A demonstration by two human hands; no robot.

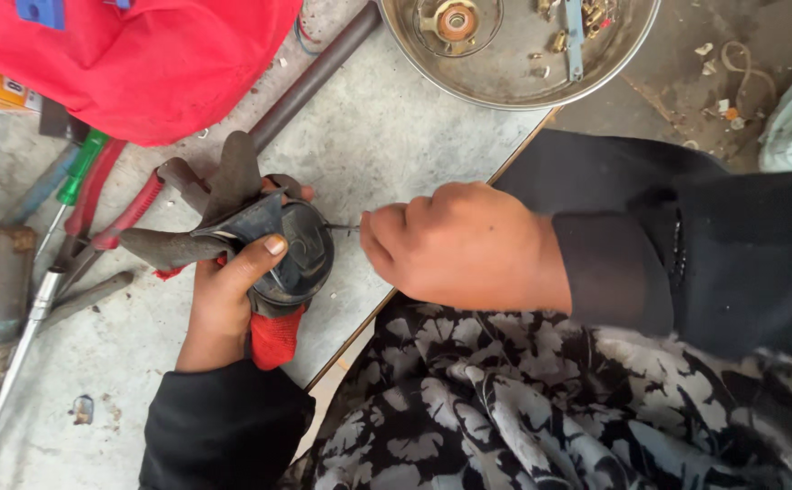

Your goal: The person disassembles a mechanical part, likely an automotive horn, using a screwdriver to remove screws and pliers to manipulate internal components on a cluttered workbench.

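Grey desk (pixel 387 136), red cloth (pixel 160 63) and steel bowl (pixel 514 82) at its far edge. Left hand (pixel 223 299) clamps round black part (pixel 300 254) and worn glove (pixel 196 231) on desk. Right hand (pixel 455 240) fisted around thin metal tool (pixel 343 227), tip at the part's rim. Risk: tool slips, jabs left thumb.

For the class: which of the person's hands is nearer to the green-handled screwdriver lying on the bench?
Left. The left hand grips the round black part not far right of the green-handled screwdriver; the right hand is farther right, beyond that part.
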